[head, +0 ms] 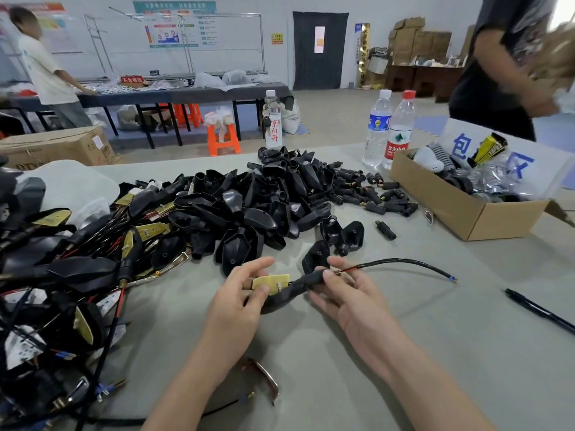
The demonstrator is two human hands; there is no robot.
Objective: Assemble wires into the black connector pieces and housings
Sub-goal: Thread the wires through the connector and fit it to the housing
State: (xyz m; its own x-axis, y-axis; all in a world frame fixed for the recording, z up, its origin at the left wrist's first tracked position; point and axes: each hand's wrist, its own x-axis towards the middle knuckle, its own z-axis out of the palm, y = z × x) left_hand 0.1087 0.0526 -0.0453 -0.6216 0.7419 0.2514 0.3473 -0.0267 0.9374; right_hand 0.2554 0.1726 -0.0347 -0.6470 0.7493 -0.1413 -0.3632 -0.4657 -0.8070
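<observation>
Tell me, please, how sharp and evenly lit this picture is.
Head view: soft, even light; the left hand pinching the yellow board and the right hand holding the wire are sharp; the person at top right is blurred.

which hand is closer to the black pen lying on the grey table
Right. The right hand, pinching the black sleeved wire, sits left of the black pen; the left hand is farther left, holding a yellow board.

We see a factory assembly workshop: grey tabletop (404,337) heaped with black housings (249,206) and wired assemblies (62,275), cardboard parts box (466,219), stacked cartons (417,42) by the far wall, another long work table (186,94) with orange stools (222,138) near it, printed charts (174,29) on the wall.
</observation>
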